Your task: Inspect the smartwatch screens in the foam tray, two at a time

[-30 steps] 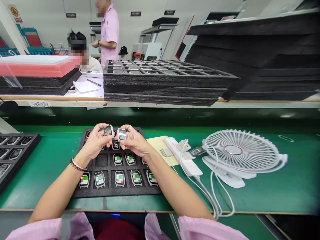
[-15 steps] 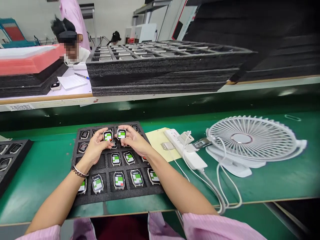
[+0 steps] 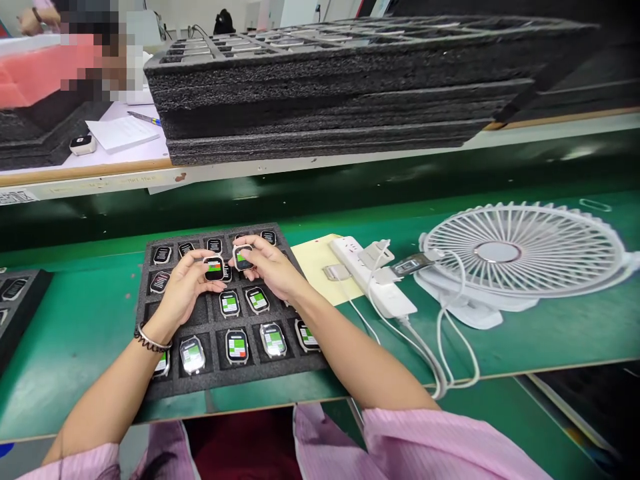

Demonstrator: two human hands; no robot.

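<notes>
A smartwatch case (image 3: 214, 268) without a strap, its screen lit green and red, is pinched in my left hand (image 3: 183, 288). My right hand (image 3: 270, 267) grips a second smartwatch case (image 3: 243, 259), the thumb lying over its screen. Both are held above a black foam tray (image 3: 210, 323) with square pockets. Watches in the near rows, such as the watch (image 3: 237, 346), show green and white screens. Those in the far rows, like the watch (image 3: 162, 255), have dark screens with light lines. My hands and forearms hide some of the pockets.
To the right are a white power strip (image 3: 350, 250) with cables, a yellow sheet (image 3: 320, 267) and a white fan (image 3: 510, 293). Another foam tray (image 3: 30, 300) lies at left. Stacked foam trays (image 3: 320, 100) stand on the ledge ahead. A person (image 3: 117, 53) sits beyond it.
The view has tilted down. My right thumb has moved onto the screen of its watch. The left watch's screen now shows more black, with a smaller green and red band.
</notes>
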